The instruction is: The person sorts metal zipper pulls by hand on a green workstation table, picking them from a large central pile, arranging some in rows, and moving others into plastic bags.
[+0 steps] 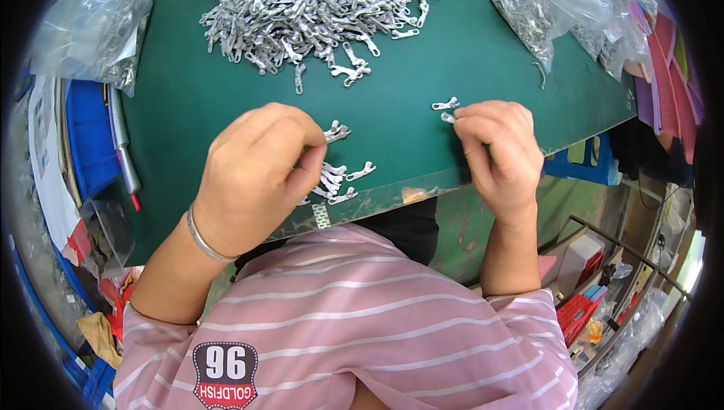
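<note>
Pinching metal piece (449,117) in right hand (498,155), long axis left-right.

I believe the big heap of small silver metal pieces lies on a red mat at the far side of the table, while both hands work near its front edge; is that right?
Not quite: the mat is dark green, not red, as the head view shows. The rest holds: the big heap of small silver metal pieces lies at the far side, and the left hand and right hand work near the front edge.
</note>
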`<action>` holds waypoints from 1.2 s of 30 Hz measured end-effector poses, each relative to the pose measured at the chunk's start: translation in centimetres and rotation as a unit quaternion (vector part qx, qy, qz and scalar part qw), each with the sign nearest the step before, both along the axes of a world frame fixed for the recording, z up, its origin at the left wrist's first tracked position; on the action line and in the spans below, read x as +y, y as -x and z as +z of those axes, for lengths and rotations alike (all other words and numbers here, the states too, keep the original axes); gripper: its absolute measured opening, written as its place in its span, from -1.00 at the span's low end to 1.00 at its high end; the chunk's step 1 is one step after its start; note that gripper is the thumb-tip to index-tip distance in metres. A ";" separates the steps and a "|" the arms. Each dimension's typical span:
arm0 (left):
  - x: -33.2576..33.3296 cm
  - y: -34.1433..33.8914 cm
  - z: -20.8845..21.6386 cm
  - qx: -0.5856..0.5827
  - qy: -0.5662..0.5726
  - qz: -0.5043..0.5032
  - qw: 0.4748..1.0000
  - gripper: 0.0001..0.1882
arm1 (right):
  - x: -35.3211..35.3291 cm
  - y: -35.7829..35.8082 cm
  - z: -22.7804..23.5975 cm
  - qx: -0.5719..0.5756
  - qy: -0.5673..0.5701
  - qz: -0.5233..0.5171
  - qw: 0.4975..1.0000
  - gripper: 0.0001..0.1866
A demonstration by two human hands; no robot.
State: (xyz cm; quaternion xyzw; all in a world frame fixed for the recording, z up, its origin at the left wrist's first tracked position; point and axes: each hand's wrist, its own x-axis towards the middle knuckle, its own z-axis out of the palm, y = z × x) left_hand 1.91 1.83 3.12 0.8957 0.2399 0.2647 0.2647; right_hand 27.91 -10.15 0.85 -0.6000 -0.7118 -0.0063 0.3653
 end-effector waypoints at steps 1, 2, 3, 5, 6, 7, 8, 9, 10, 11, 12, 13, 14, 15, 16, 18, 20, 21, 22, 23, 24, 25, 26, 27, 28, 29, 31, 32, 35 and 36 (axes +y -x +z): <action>0.1 0.1 0.0 -0.002 -0.011 0.007 1.000 -0.75 | -0.1 0.1 -0.2 -0.019 -0.002 0.001 1.000 -0.76; 0.3 0.4 0.0 -0.002 -0.024 0.015 1.000 -0.76 | 0.0 0.1 -0.5 -0.036 -0.005 0.003 0.999 -0.75; 0.5 0.7 0.1 -0.002 -0.036 0.023 0.999 -0.76 | 0.1 0.2 -0.7 -0.053 -0.009 0.005 0.999 -0.74; 0.6 1.6 -0.1 0.004 -0.037 0.033 0.999 -0.76 | 0.3 0.3 -0.4 -0.028 -0.035 -0.007 0.999 -0.74; 0.4 2.0 -0.2 0.006 -0.035 0.042 0.998 -0.77 | 0.5 0.8 -0.4 -0.008 -0.037 -0.002 0.999 -0.73; 0.2 2.3 -0.3 0.008 -0.034 0.051 0.998 -0.77 | 0.8 1.3 -0.3 0.013 -0.038 0.003 0.999 -0.73; 0.1 2.6 -0.6 0.013 -0.038 0.050 0.998 -0.77 | 1.5 2.3 -0.1 0.034 -0.031 0.036 0.998 -0.72; -0.2 2.7 -1.0 0.015 -0.040 0.049 0.998 -0.76 | 2.2 3.4 0.1 0.052 -0.023 0.068 0.996 -0.72; -0.2 2.8 -1.3 0.017 -0.042 0.047 0.998 -0.76 | 3.0 4.2 0.1 0.066 -0.016 0.115 0.991 -0.72; -0.3 2.9 -1.3 0.019 -0.047 0.038 0.998 -0.76 | 3.7 5.2 0.1 0.076 -0.006 0.139 0.987 -0.74; -0.3 2.9 -1.4 0.022 -0.051 0.027 0.998 -0.76 | 4.1 6.2 -0.1 0.092 0.002 0.146 0.985 -0.74; -0.4 3.0 -1.4 0.025 -0.055 0.016 0.998 -0.76 | 4.4 6.8 -0.2 0.109 0.010 0.153 0.982 -0.75; -0.4 3.2 -1.3 0.020 -0.048 0.015 0.999 -0.76 | 4.6 7.0 -0.4 0.096 0.022 0.163 0.982 -0.74; -0.3 3.6 -1.2 0.016 -0.041 0.013 0.999 -0.76 | 4.8 7.0 -0.5 0.084 0.033 0.173 0.981 -0.73; -0.3 3.9 -1.0 0.012 -0.033 0.011 0.999 -0.76 | 4.9 7.0 -0.6 0.071 0.045 0.183 0.980 -0.73; -0.1 4.6 -0.9 0.007 -0.003 0.036 0.999 -0.76 | 4.6 6.6 -0.9 0.092 0.027 0.151 0.984 -0.73; 0.2 5.2 -0.9 0.005 0.042 0.087 0.995 -0.77 | 4.3 6.1 -1.1 0.110 0.021 0.126 0.986 -0.72; 0.4 5.1 -0.9 0.009 0.043 0.080 0.996 -0.78 | 4.3 6.3 -1.1 0.112 0.029 0.134 0.984 -0.72; 0.4 4.8 -1.0 0.012 0.045 0.073 0.996 -0.79 | 4.4 6.6 -1.1 0.113 0.037 0.143 0.983 -0.73; 0.4 4.4 -1.0 0.014 0.047 0.065 0.997 -0.80 | 4.4 6.7 -0.9 0.113 0.046 0.151 0.981 -0.74; 0.1 4.0 -1.2 0.011 0.051 0.061 0.997 -0.80 | 4.3 6.5 -0.7 0.098 0.051 0.170 0.979 -0.75; 0.0 3.9 -1.4 0.020 0.045 0.054 0.997 -0.80 | 4.2 6.5 -0.8 0.107 0.046 0.153 0.981 -0.75; 0.0 3.7 -1.5 0.028 0.038 0.047 0.998 -0.80 | 4.0 6.4 -0.9 0.114 0.039 0.135 0.983 -0.75; 0.0 3.6 -1.7 0.036 0.032 0.039 0.998 -0.80 | 3.9 6.2 -1.0 0.121 0.033 0.117 0.985 -0.75; 0.0 3.7 -2.0 0.016 0.029 0.043 0.999 -0.81 | 3.8 5.7 -0.7 0.122 0.026 0.101 0.987 -0.74; 0.1 3.7 -2.2 0.017 0.030 0.043 0.999 -0.82 | 3.6 5.5 -0.6 0.125 0.015 0.077 0.989 -0.75; 0.1 4.0 -2.5 0.019 0.031 0.044 0.998 -0.83 | 3.0 5.0 -0.8 0.135 0.019 0.069 0.988 -0.76; 0.3 4.0 -2.4 0.015 0.029 0.044 0.999 -0.83 | 3.0 5.1 -0.8 0.138 0.020 0.081 0.987 -0.75; 0.2 3.8 -2.2 0.007 0.050 0.035 0.998 -0.84 | 2.8 6.0 -0.5 0.133 0.017 0.133 0.982 -0.73; 0.3 3.8 -2.0 -0.001 0.046 0.039 0.998 -0.86 | 3.1 6.5 -0.2 0.127 0.022 0.135 0.982 -0.73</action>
